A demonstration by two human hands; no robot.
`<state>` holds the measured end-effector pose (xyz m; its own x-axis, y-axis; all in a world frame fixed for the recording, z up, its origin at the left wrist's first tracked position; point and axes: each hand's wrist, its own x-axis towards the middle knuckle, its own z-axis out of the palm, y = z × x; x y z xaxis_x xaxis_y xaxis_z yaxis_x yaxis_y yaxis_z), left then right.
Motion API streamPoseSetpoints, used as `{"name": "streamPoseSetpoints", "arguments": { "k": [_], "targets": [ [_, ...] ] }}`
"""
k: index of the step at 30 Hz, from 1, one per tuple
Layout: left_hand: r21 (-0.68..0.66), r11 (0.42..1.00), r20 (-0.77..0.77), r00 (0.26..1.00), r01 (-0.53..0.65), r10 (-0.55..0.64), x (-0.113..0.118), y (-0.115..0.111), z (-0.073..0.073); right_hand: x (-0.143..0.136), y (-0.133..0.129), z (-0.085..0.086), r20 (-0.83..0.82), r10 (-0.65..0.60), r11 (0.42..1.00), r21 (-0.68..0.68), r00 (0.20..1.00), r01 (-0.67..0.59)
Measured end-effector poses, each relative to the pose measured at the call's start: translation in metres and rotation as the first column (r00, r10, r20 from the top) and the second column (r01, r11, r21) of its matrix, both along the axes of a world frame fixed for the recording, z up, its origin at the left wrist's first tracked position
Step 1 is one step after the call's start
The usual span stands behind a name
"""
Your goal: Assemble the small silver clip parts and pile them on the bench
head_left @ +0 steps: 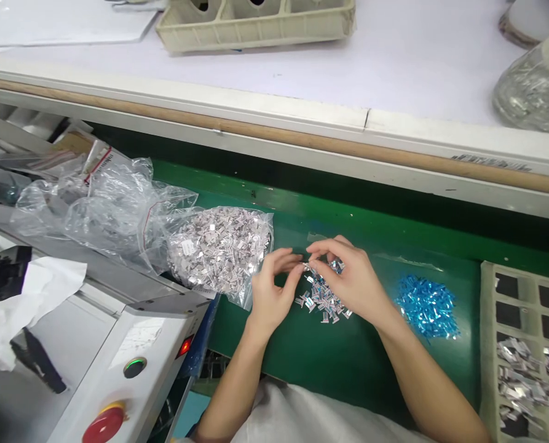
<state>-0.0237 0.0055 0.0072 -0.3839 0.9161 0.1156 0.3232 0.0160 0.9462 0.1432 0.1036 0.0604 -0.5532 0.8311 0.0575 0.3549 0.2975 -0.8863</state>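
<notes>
My left hand [274, 288] and my right hand [350, 271] meet over the green work surface, thumbs and forefingers bent toward each other. A small silvery metal piece [306, 267] shows between their fingertips; its exact shape is partly hidden. Right beneath lies a loose pile of small silvery T-shaped metal pieces [326, 301], some with a bluish tint, its far part covered by my right hand. To the right of my right forearm is a heap of thin shiny blue strips [427, 306]. A clear plastic bag [223, 246] full of small silvery pieces lies left of my left hand.
A compartmented tray [487, 320] with metal pieces stands at right. At lower left is a machine panel with a red knob [104, 424] and a lit switch [184, 346]. A white shelf [302, 74] crosses the back, bearing a beige tray [256, 34] and a clear container [535, 92].
</notes>
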Motion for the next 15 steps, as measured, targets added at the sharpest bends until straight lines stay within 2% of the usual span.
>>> {"name": "streamPoseSetpoints", "arguments": {
  "k": [3,6,8,11,13,15],
  "targets": [
    [0.001,0.997,-0.261,0.962,-0.079,0.076,-0.022,0.008,0.008,0.008,0.006,-0.004,0.166,0.091,0.996,-0.023,0.982,-0.088],
    [-0.011,0.983,-0.483,0.862,-0.183,0.155,-0.042,0.016,0.011,0.011,0.006,-0.011,0.308,0.187,0.981,-0.008,0.933,-0.194],
    [-0.076,0.972,-0.597,0.791,-0.222,0.134,-0.052,0.021,0.013,0.01,0.005,-0.014,0.349,0.192,0.976,0.033,0.917,-0.216],
    [-0.18,0.956,-0.693,0.72,-0.231,0.044,-0.06,0.028,0.016,0.01,0.01,-0.017,0.306,0.115,0.987,0.074,0.945,-0.144],
    [-0.222,0.952,-0.707,0.707,-0.209,-0.009,-0.063,0.032,0.017,0.011,0.02,-0.021,0.243,-0.004,0.992,0.127,0.97,-0.028],
    [-0.251,0.948,-0.708,0.705,-0.194,-0.043,-0.063,0.035,0.016,0.012,0.032,-0.027,0.19,-0.149,0.971,0.215,0.97,0.107]
  ]
}}
